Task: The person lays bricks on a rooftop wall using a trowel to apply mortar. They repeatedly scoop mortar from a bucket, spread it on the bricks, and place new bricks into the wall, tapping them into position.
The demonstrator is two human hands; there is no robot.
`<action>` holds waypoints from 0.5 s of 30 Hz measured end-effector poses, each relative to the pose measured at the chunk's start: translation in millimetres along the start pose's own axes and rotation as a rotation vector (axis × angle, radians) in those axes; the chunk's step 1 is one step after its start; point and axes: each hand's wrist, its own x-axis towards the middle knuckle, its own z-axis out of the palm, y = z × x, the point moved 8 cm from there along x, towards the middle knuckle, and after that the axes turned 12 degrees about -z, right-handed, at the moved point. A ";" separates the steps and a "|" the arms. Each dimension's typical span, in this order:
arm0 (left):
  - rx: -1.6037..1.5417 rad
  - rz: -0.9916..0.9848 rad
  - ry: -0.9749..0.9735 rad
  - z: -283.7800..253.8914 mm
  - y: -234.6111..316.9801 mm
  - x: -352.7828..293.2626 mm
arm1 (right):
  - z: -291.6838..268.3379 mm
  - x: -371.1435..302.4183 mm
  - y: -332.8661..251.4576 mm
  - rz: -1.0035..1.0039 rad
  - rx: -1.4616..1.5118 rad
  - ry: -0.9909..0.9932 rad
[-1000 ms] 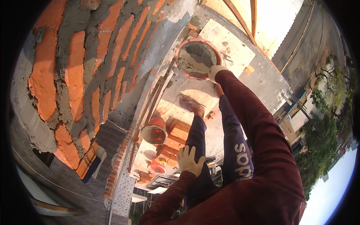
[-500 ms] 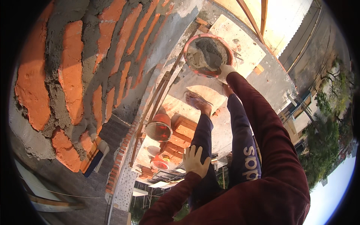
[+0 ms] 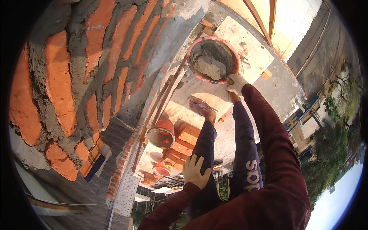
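Note:
A round red-orange tub point(image 3: 236, 65) of grey mortar point(image 3: 209, 63) stands on a pale board ahead of me. My right hand point(image 3: 237, 84), in a pale glove, is at the tub's near right rim with its fingers closed. What they grip, if anything, is too small to make out. Lighter mortar is heaped at the near side inside the tub. My left hand point(image 3: 197, 170), also gloved, lies on my left leg with its fingers spread and nothing in it. My sandalled left foot point(image 3: 202, 109) stands just short of the tub.
At left rises a brick wall point(image 3: 61, 84) with thick mortar joints. An orange bucket point(image 3: 161, 134) stands beside stacked bricks point(image 3: 188, 136), with a smaller orange container point(image 3: 162, 168) nearer. A level-like tool point(image 3: 94, 161) sits at the wall's end. A long bar point(image 3: 163, 92) runs along the floor's left edge.
My right hand has drawn slightly back and right, from over the tub's rim to just beside it. Pale mortar now bulges at the tub's near side. My left hand stays on my leg.

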 end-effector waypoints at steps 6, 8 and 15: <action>-0.036 0.030 0.063 -6.5 2.2 2.5 | -78.9 -62.0 -68.6 -0.050 0.037 -0.070; -0.070 0.010 0.068 -5.0 0.5 -4.7 | -93.3 -95.4 -99.5 -0.035 0.089 -0.181; -0.215 -0.070 0.151 -5.6 -15.8 -32.6 | -248.5 -265.0 -378.8 -0.056 -0.170 -0.458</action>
